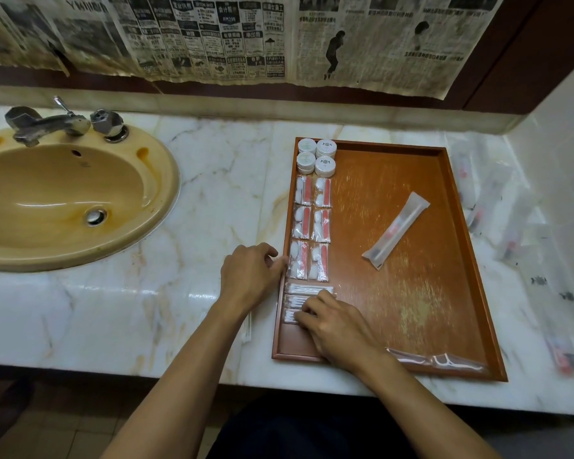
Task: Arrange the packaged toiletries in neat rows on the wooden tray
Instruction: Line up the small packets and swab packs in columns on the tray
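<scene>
A wooden tray (421,293) lies on the marble counter. Along its left side stand round white soap packs (316,156) at the far end, then two columns of red-and-white sachets (312,226), then cotton-swab packets (307,289) stacked crosswise. My right hand (337,323) rests on the swab packets, fingertips pressing on them. My left hand (251,274) sits on the counter with loosely curled fingers touching the tray's left rim. A long toothbrush packet (395,226) lies diagonally mid-tray. Clear floss-pick packets (444,361) lie at the near right corner.
More clear toothbrush packets (497,207) are scattered on the counter right of the tray, blurred. A tan sink (63,197) with a metal tap (47,122) sits at the left. Newspaper covers the wall behind.
</scene>
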The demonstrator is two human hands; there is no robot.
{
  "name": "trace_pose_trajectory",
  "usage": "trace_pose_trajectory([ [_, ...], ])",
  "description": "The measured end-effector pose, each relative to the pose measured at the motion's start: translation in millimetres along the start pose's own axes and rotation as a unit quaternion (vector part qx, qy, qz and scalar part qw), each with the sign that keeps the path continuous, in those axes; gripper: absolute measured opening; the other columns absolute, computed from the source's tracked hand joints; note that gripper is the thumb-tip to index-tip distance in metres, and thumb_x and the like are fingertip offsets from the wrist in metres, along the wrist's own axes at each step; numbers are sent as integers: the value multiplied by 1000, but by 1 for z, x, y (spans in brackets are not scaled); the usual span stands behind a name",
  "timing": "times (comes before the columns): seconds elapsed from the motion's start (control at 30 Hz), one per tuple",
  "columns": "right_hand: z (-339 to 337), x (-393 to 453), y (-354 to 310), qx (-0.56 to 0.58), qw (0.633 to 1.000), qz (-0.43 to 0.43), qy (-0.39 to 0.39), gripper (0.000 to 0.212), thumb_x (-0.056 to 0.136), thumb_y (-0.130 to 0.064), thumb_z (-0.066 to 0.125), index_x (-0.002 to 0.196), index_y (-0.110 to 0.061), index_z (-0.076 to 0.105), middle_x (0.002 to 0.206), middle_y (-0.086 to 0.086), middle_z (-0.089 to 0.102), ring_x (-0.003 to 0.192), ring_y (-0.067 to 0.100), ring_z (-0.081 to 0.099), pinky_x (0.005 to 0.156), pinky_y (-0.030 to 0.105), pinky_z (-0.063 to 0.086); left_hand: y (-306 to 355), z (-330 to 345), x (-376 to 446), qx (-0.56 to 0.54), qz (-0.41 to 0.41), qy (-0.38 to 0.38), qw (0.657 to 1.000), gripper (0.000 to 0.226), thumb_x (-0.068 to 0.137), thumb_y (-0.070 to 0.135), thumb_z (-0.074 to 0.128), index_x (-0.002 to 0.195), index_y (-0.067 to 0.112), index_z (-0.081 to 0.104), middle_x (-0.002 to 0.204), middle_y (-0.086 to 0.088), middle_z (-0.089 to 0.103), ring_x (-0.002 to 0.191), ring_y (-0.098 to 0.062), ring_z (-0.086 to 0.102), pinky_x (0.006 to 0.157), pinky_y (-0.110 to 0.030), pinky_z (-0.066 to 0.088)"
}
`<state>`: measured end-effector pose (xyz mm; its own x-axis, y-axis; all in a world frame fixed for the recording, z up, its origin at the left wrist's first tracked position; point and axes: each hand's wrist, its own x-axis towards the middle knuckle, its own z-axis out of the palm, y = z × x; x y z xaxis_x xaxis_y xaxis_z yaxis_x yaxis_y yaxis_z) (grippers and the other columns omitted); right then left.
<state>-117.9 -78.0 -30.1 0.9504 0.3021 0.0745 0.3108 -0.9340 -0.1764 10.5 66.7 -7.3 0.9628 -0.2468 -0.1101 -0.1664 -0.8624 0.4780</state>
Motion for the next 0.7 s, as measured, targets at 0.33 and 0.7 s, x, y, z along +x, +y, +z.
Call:
trace_pose_trajectory([
  [0.33, -32, 47, -25, 30, 999, -5, 24, 26, 71, -19, 77, 96, -22, 71, 83, -4, 62, 78, 17, 58, 48, 25, 40, -74, -93, -36, 5, -170, 52, 984, 28, 93, 46, 56, 108, 25, 68, 100, 6, 70, 88, -15, 57, 71, -30, 40],
  [0.7, -8, 92, -91, 7, 975, 163, -151, 36, 93, -20, 55, 126, -11, 44, 113, 11, 61, 105, 28, 54, 71, 33, 39, -88, -50, -104, 81, -218, -70, 970, 28, 88, 47, 57, 111, 32, 60, 101, 11, 67, 87, -14, 63, 79, -33, 53],
])
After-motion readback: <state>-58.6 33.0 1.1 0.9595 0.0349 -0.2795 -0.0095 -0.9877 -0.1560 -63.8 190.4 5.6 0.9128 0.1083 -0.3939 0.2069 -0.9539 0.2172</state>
